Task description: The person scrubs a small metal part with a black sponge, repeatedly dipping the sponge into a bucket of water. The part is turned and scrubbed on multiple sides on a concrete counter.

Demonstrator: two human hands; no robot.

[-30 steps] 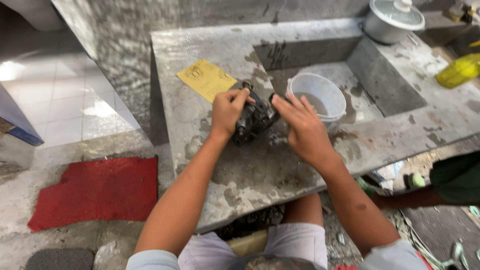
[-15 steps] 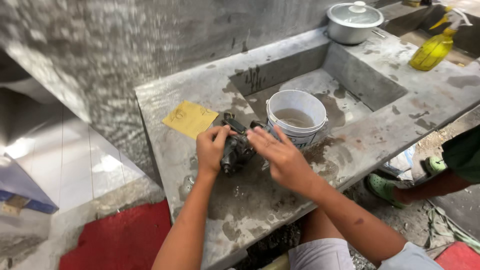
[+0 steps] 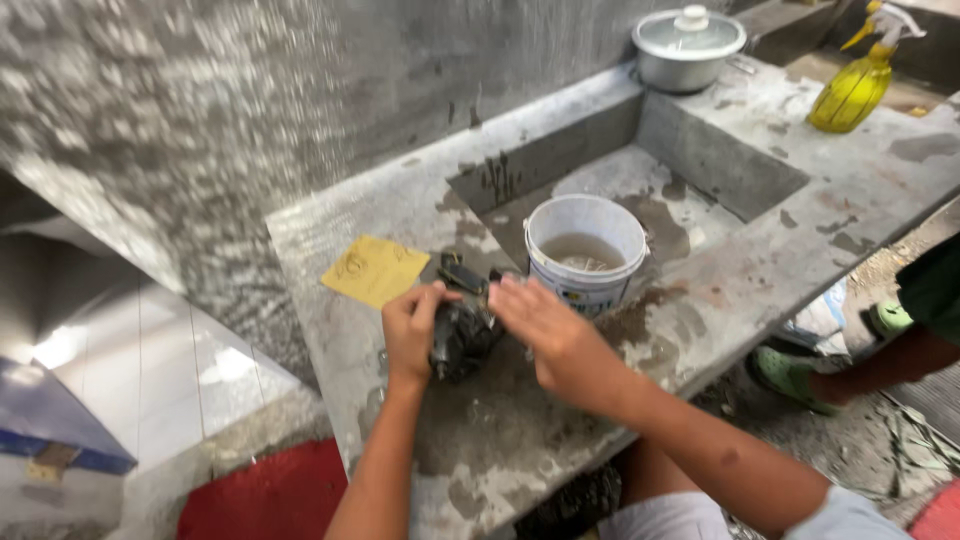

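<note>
On the wet concrete counter (image 3: 520, 440), beside the sunken basin, my view has swung right since a second ago, bringing a yellow spray bottle (image 3: 856, 88) and lidded pot (image 3: 688, 45) into frame; the work itself has barely moved. I see my left hand (image 3: 412, 335) clamped around a dark, grimy part (image 3: 462, 335), steadying it on the counter, while my right hand (image 3: 552, 335) lies flat against its other side, fingers extended. A white bucket (image 3: 586, 250) stands just behind; yellow sandpaper (image 3: 374, 270) lies nearby.
</note>
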